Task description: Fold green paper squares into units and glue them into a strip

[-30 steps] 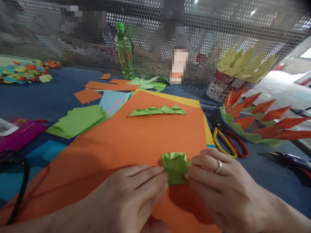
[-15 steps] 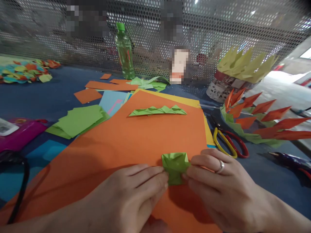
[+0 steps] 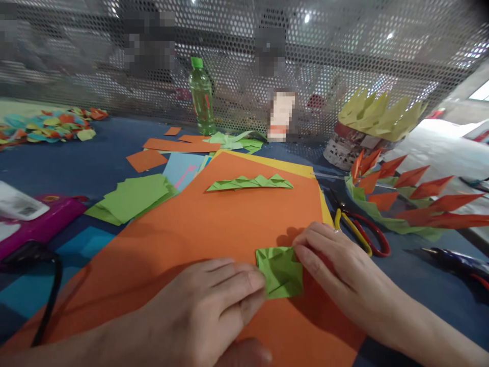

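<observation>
Green paper, folded small and creased all over, that's the piece (image 3: 280, 270) you've got flat on the orange sheet (image 3: 214, 224) near its front edge. It's roughly square, so no real long axis; one straight edge faces the mesh wall. Your left hand (image 3: 198, 311) presses its left side with flat fingers, and your right hand (image 3: 340, 275) pins the right corner, fingers laid out, nothing pinched. The piece's right edge sits under your right fingertips, so the folds there are hard to make out. Your left thumb is cut off at the bottom.
</observation>
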The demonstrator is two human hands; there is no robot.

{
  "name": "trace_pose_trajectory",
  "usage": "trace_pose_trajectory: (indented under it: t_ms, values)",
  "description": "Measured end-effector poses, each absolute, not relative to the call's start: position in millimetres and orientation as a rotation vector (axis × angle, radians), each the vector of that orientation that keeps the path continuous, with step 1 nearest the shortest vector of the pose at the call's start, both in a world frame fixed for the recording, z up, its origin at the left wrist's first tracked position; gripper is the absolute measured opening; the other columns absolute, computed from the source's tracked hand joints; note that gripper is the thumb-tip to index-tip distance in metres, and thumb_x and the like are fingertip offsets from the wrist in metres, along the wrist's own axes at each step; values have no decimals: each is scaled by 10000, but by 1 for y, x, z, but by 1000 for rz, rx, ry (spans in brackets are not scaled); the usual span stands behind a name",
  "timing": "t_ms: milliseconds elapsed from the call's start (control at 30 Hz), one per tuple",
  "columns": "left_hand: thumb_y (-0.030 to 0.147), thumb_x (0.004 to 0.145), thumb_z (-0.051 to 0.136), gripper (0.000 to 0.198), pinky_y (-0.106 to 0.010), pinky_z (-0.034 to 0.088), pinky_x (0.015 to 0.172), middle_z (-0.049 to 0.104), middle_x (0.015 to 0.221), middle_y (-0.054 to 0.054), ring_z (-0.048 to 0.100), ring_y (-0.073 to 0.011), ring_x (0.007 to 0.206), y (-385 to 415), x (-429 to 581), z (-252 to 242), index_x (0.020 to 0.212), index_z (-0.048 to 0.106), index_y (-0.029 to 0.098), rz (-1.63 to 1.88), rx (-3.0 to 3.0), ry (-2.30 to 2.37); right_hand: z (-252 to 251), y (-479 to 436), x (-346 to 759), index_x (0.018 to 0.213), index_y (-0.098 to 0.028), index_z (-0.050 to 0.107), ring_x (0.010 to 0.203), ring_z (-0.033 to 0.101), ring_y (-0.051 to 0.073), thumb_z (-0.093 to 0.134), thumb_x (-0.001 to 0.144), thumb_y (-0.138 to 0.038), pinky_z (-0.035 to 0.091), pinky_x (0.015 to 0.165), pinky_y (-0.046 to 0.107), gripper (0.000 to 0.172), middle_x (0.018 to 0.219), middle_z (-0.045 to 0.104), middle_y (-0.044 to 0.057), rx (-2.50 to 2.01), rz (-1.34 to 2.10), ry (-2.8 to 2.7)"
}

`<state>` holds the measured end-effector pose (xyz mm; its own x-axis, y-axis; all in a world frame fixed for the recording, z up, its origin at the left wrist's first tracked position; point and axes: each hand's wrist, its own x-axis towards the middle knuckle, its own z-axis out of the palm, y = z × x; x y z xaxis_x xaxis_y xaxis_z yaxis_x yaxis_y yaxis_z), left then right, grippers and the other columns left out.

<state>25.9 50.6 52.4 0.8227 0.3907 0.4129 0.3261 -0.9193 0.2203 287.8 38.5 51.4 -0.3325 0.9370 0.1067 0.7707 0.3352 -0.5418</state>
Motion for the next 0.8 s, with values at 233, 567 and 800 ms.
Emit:
trace_pose_trajectory:
  t_ms: [233,567,800]
  values:
    - [188,1031,473,240,-254,511,930,673,1167,-86,649,-172,1034,60,25,46,1189,647,141,872,2692,733,53,32,282,875,-225,558,842,553,205,554,978,-378,415,757,379,185,915,603,23,-1514,588,-2257]
    - [324,962,602,335,-265,563,872,699,1142,-66,682,-175,991,69,29,44,1271,645,202,683,2255,847,45,28,278,861,-247,564,750,604,161,576,940,-289,438,661,291,90,814,668,-19,-1414,769,-2099]
    - [310,953,575,222,-206,536,679,721,820,-15,665,-145,740,75,35,48,913,740,167,542,1855,850,50,28,274,955,-237,625,772,660,141,582,970,-304,484,714,260,81,854,727,-13,-1322,908,-2030]
